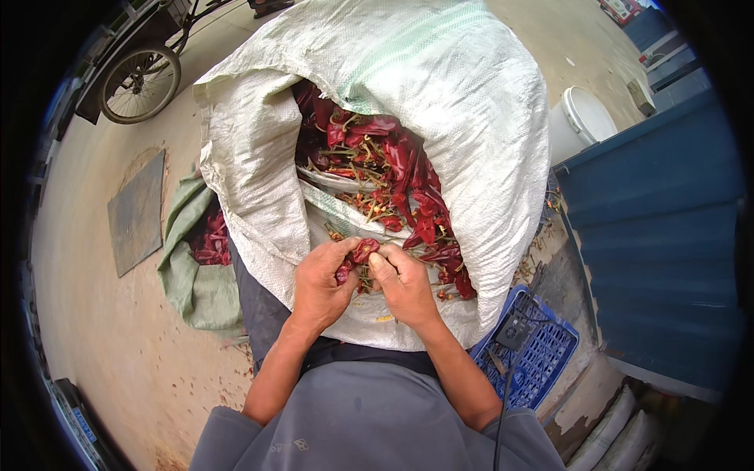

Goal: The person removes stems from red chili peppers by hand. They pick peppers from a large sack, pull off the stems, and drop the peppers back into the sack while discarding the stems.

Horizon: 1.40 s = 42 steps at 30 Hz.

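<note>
Over the mouth of a big white woven sack [487, 118], my two hands meet around a dried red chili pepper [364, 250]. My left hand [323, 281] is closed on it, with more red chili showing beside its fingers. From the other side my right hand [403, 284] pinches the same pepper, thumb uppermost. Inside the sack lie many dried red chilies [404, 161], and loose chili stems [361, 165] are scattered on a fold of the sack in front of my hands. Some fingertips are hidden behind the pepper and the thumbs.
At my left stands a green sack [182, 267] with red chilies in it. A blue plastic crate [542, 369] holding a small black device is at my right, below a blue metal panel [652, 228]. A white bucket [585, 118] and a wheeled cart [140, 82] stand farther off.
</note>
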{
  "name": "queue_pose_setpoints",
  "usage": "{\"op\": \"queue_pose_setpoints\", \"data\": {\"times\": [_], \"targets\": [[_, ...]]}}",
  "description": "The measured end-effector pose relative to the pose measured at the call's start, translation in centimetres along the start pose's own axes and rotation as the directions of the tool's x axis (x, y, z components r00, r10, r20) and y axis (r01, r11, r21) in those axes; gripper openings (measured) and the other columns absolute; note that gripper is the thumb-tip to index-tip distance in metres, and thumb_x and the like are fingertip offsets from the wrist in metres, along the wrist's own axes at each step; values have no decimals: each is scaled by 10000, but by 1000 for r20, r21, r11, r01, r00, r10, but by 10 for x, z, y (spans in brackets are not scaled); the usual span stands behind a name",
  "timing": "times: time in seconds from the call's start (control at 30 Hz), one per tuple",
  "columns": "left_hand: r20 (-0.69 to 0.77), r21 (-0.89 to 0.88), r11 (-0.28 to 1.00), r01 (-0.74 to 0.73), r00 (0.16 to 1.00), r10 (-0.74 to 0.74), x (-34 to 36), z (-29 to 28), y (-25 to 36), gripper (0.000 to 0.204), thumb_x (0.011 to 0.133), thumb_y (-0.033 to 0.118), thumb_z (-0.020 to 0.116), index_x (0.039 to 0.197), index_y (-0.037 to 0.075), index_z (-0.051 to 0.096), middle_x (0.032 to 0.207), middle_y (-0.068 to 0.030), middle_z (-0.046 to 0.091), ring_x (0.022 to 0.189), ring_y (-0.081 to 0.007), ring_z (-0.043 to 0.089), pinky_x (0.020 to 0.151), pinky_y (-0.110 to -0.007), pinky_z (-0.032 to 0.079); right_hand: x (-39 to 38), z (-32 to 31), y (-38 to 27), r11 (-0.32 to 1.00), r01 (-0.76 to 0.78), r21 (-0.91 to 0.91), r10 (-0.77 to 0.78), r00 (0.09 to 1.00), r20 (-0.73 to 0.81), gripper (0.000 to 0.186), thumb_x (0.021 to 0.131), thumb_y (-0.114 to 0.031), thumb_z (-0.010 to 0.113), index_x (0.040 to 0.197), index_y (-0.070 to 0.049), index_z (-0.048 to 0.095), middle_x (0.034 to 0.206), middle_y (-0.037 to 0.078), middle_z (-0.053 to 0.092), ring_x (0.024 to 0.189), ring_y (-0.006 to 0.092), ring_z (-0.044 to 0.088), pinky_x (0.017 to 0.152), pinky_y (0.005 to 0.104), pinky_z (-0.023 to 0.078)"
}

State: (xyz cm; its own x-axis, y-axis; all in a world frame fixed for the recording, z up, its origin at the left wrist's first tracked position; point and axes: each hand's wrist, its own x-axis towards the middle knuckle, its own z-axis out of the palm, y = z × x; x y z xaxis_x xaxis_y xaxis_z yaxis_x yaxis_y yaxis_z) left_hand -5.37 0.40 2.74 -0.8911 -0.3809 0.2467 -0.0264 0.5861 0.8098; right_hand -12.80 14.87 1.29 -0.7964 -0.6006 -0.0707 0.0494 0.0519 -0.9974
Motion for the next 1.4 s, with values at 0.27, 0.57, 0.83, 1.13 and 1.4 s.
{"op": "queue_pose_setpoints", "data": {"times": [0.27,0.57,0.83,1.13,1.4], "targets": [[-254,-169,986,-4,967,-40,-22,-74,19,260,753,-75,745,1003,-17,704,825,-40,631,739,-119,564,659,-256,428,-16,-1,-6,983,-150,107,138,985,106,298,1034,-277,575,894,-20,631,681,-16,545,582,46,465,521,221,374],[-433,808,503,308,888,152,-7,-174,-64,353,784,38,789,1110,1,657,1037,-136,690,938,-296,659,844,-364,512,-27,-5,3,891,-324,319,263,940,219,359,1017,-368,608,846,-54,572,698,-11,531,578,51,454,505,215,348],[-263,354,935,-7,959,106,35,-94,-9,272,823,75,756,1078,15,680,1015,-149,696,933,-318,674,782,-402,544,-20,-14,-72,711,514,-480,-612,788,-63,262,905,-271,746,880,-54,602,680,54,567,553,189,533,504,289,421],[99,517,839,-169,986,137,110,11,-44,276,793,93,701,1060,29,669,993,-137,654,953,-340,605,813,-440,518,21,-108,-134,114,-279,-953,-787,560,-258,402,799,-157,814,1117,-13,615,1118,137,620,1030,317,615,865,441,508],[100,346,938,-27,995,-9,113,11,-51,270,752,83,738,1003,64,641,1005,-135,625,977,-363,588,823,-466,507,16,-46,-94,466,424,-776,-726,685,-61,223,787,-80,786,969,-7,680,975,122,663,831,285,670,725,371,555]]}}
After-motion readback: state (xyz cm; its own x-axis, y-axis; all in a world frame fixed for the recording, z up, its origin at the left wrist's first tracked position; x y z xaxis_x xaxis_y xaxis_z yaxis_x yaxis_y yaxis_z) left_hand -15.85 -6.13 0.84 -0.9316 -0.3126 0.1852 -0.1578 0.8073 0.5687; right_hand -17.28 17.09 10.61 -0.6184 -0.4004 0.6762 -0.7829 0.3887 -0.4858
